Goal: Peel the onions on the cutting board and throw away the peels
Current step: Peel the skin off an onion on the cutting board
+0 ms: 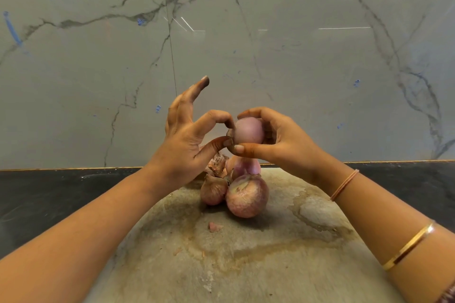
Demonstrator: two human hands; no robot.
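"Pale purple and nearly bare, that round onion (248, 130) held up above the stained tan cutting board (270, 265). What is left on it?" asks the first watcher.

"A brown scrap of dry skin (230, 134) at its left end, as far as one can tell," says the second. "The right hand (278, 138) cups the onion, fingers curled over the top and thumb underneath. The left hand (187, 135) pinches the scrap between thumb and forefinger, with its other fingers spread upward."

"How should the pull go?"

"Probably along the onion's curve, not straight out, so the skin lifts in one piece and does not tear. The right hand would do well to grip firmly, since bare onion is likely slick."

"And afterwards?"

"The scrap belongs with the papery brown peels (218, 162) heaped at the far side of the board, until everything goes in the bin. No bin shows here."

"Much left to do?"

"Quite a bit, by the look of it. A large reddish onion (247, 198) and a smaller reddish onion (213, 190) touching it on its left lie unpeeled below the hands. A peeled onion (246, 167) sits just behind them. A small pink fragment (215, 226) lies nearer the person."
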